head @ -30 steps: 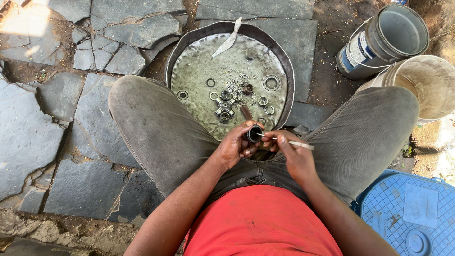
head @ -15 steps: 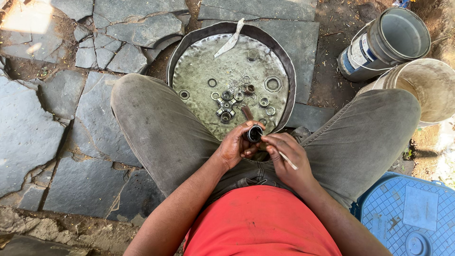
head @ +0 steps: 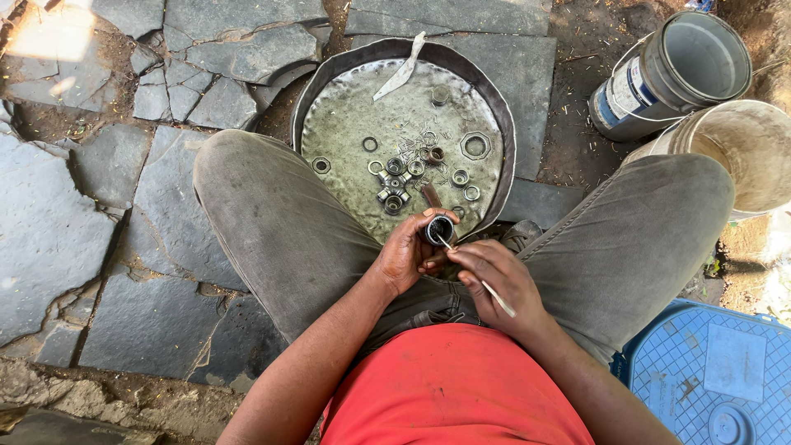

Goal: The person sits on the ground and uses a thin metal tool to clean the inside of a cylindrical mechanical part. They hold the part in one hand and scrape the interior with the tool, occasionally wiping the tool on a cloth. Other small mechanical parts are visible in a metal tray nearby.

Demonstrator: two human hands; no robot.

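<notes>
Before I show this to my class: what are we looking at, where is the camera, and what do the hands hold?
There is no machine here. The single picture comes from a camera worn on a person's head, looking down at their lap as they sit over stone paving. The left hand grips a small dark cylindrical metal part. The right hand holds a thin pale stick with its tip at the part's opening. Between the knees lies a round metal pan holding nuts, rings and small bearings. Two buckets stand to the right, beside a blue plastic lid.
</notes>
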